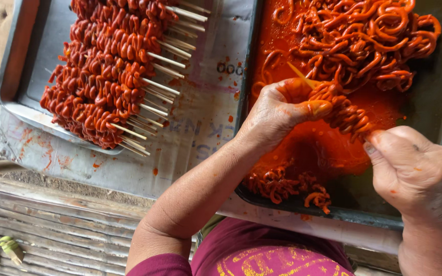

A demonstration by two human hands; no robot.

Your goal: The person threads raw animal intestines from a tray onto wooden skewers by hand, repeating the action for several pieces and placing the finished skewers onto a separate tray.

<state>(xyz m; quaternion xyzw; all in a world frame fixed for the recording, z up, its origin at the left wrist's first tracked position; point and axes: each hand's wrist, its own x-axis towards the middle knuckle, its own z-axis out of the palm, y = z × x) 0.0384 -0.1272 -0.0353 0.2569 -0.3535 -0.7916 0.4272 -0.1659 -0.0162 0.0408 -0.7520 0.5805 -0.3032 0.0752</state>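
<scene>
Both hands work over dark tray [431,102] w/ red sauce: left hand [277,115] has its grip clenched on a bamboo skewer [299,75], right hand [410,168] pinches the coiled red strips [346,115] threaded on it. Loose strips [364,36] lie at tray's far end. Finished skewers [108,71] are stacked on grey tray [21,56], well apart on the paper-covered tabletop [205,117].

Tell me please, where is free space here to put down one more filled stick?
Free: the bare grey strip of the left tray left of the skewer pile, and the paper between both trays. Crowded: the right tray, full of red sauce, coiled strips, left hand and right hand.
</scene>
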